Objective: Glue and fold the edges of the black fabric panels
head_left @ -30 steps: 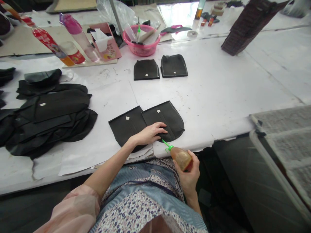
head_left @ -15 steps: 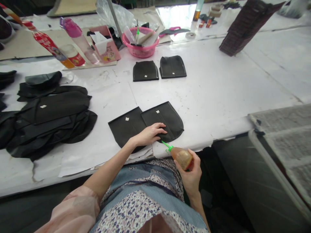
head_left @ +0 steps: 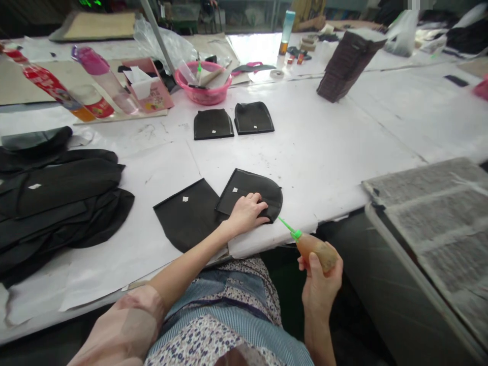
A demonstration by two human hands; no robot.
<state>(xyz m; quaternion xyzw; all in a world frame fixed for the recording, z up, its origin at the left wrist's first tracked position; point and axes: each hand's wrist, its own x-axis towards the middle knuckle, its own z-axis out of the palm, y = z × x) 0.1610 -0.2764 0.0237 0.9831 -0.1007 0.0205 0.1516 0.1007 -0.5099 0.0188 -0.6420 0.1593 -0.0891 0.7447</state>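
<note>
My left hand (head_left: 248, 212) lies on a black rounded panel (head_left: 249, 185), pressing it to the table with its fingers spread. A small white tag sits on that panel. A second black panel (head_left: 186, 216), also tagged, lies to the left, partly under the first and my wrist. In my right hand (head_left: 323, 274) is a squeeze bottle (head_left: 314, 249) with amber contents and a long green nozzle. The nozzle tip points up and left, close to the panel's curved right edge; whether it touches cannot be made out.
Two smaller black panels (head_left: 254, 118) lie farther back. On the left is a heap of black pieces (head_left: 76, 188). Behind stand a pink basin (head_left: 204, 95), a tissue box (head_left: 154, 91) and bottles (head_left: 107, 81). A dark, tall bag (head_left: 343, 66) stands back right; a grey-topped surface (head_left: 430, 203) adjoins the right.
The top panel has turned clockwise under my left hand. My right hand has moved the squeeze bottle to the right, its nozzle now by the curved side. The whole view has shifted.
</note>
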